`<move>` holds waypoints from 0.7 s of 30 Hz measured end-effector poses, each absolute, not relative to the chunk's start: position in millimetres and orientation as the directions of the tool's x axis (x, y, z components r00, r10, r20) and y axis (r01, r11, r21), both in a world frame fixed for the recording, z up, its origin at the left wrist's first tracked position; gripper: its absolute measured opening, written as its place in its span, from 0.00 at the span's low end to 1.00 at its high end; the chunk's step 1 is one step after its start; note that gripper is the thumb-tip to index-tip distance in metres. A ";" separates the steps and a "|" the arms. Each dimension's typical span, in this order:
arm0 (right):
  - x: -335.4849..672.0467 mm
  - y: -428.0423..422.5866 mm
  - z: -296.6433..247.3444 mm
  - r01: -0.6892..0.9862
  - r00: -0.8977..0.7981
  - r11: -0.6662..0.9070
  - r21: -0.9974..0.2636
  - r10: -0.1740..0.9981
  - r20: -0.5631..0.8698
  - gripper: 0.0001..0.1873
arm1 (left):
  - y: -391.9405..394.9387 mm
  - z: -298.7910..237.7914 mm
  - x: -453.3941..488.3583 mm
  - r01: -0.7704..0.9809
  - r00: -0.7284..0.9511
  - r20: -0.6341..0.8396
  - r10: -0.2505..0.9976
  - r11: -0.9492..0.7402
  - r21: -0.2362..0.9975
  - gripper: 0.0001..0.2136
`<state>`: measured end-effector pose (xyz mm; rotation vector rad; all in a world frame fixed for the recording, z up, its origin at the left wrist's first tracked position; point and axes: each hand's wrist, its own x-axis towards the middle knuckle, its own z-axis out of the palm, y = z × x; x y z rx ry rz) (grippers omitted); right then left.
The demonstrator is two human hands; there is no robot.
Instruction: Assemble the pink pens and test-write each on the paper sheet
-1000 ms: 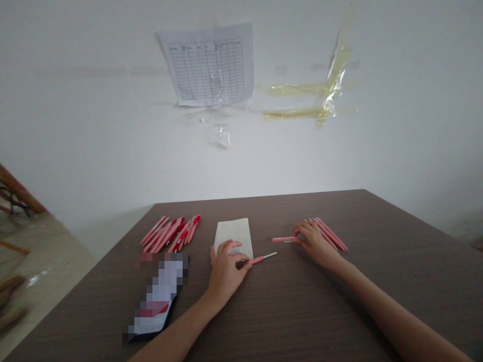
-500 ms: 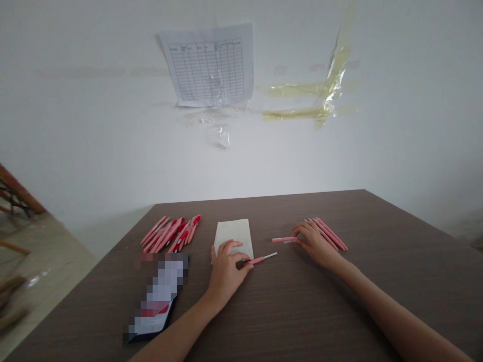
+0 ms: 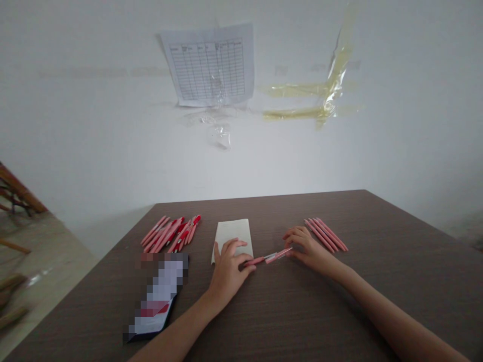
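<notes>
My left hand (image 3: 228, 269) rests on the brown table (image 3: 287, 322) with its fingers pinched on the pink end of a pen refill part (image 3: 255, 261), its fingertips on a small pale paper (image 3: 233, 234). My right hand (image 3: 307, 247) holds a pink pen barrel (image 3: 278, 255) by one end; the barrel's other end meets the white tip of the part in my left hand. A row of pink barrels (image 3: 326, 234) lies just right of my right hand.
A heap of red and pink pens (image 3: 170, 234) lies at the table's left back. A dark flat packet (image 3: 158, 296), blurred out, lies left of my left arm. A printed sheet (image 3: 210, 64) and yellowed tape (image 3: 320, 95) hang on the white wall.
My right hand has moved left, away from the row of barrels, bringing the pink barrel up to the tip of the part in my left hand. My left hand stayed put.
</notes>
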<state>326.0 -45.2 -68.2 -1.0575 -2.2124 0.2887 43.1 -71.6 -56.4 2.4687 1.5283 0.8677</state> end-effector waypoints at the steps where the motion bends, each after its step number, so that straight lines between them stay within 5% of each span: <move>1: 325.4 -45.9 -67.7 0.607 -0.459 0.653 -0.454 0.754 0.470 0.01 | -72.7 -56.2 44.2 0.785 0.334 0.401 0.853 -0.487 0.382 0.07; 21: 321.5 -49.1 -63.4 0.594 -0.496 0.656 -0.465 0.754 0.430 0.02 | -78.4 -56.0 51.6 0.784 0.386 0.315 0.867 -0.488 0.383 0.06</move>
